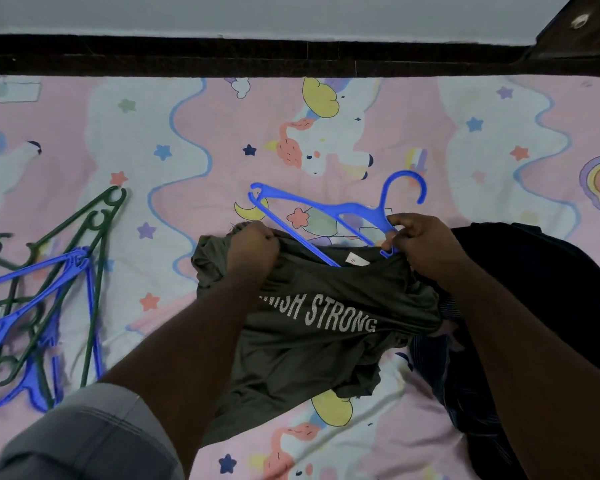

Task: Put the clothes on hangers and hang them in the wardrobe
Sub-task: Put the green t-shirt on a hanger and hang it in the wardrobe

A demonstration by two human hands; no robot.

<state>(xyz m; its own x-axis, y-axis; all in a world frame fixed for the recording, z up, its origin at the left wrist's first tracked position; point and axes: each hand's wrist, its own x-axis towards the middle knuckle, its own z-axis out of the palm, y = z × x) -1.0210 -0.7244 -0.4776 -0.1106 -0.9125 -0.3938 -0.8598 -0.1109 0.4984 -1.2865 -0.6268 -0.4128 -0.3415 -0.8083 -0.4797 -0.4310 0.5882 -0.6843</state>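
Evidently soft and limp, the olive T-shirt (326, 313) needs bunching at the collar: left hand (253, 251) grips fabric, right hand (420, 244) pinches the rigid blue hanger (347, 211).

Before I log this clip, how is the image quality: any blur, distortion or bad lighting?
Head view: light is dim and flat, no glare or hard shadows; wide-angle bending curves the dark bed frame along the top; the spare hangers at the left edge look smeared and soft; the T-shirt print, the blue hanger and both hands, left hand, right hand, are fairly sharp.
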